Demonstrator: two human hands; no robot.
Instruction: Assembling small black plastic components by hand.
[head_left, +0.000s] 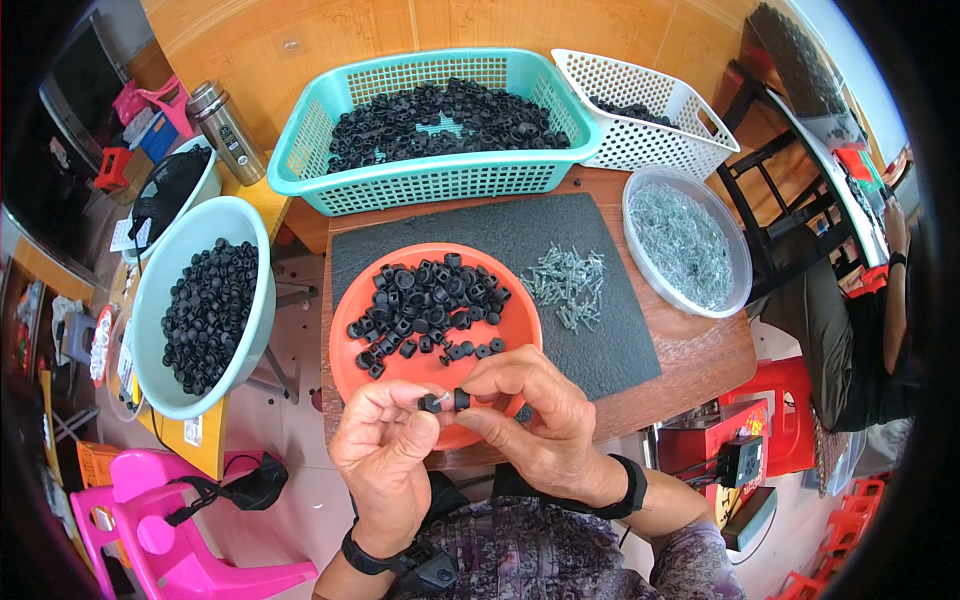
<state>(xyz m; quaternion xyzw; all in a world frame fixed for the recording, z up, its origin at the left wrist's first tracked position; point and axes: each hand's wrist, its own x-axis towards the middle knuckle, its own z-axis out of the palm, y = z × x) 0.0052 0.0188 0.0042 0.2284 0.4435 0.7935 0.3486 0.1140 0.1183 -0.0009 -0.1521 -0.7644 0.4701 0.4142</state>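
Observation:
My left hand pinches a small black plastic cap between thumb and forefinger. My right hand pinches a second black plastic piece right beside it, the two parts almost touching. Both hands hover over the near rim of an orange plate that holds several loose black caps. A pile of small metal screws lies on the dark grey mat to the right of the plate.
A teal basket of black caps and a white basket stand at the back. A clear bowl of screws sits right, a pale bowl of black caps left. A pink chair stands lower left; another person sits far right.

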